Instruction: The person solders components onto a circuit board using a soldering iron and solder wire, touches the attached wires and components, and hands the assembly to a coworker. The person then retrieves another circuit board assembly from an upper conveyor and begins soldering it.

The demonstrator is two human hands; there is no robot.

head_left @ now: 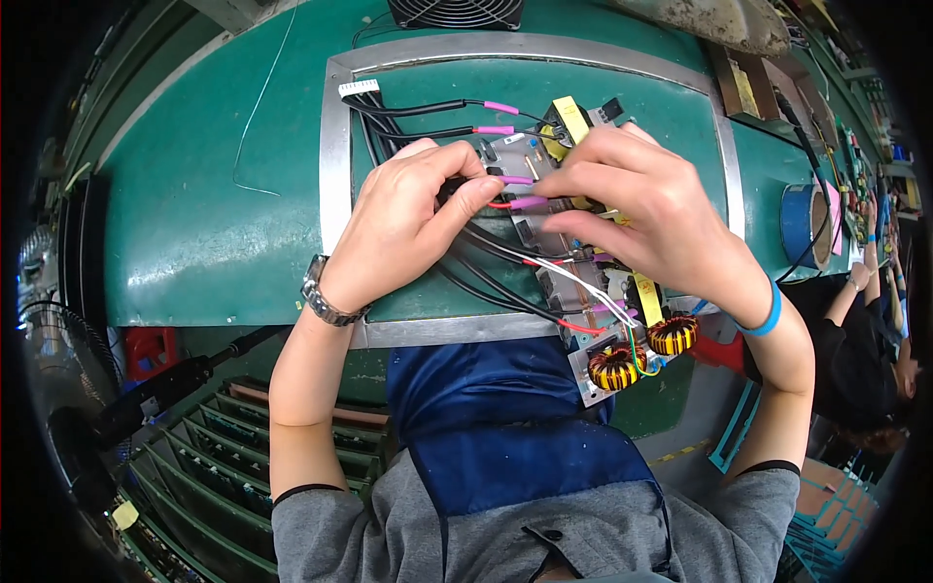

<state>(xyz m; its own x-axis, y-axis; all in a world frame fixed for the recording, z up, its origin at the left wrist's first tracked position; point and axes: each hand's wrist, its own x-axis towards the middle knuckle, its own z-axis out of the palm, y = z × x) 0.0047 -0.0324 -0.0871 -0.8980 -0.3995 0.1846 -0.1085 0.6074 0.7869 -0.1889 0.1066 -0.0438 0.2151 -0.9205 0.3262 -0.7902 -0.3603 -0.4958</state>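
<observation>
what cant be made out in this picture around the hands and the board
Head view: the stretch of black wires passing under the left hand, hidden by it.
Head view: part of the circuit board, covered by the right hand.
Head view: whether the right hand touches the purple sleeve, blurred at the fingertips.
Head view: the far part of the fan, cut off by the top edge.

Electronics workshop: circuit board (571, 288), probable rack (209, 457)
</observation>
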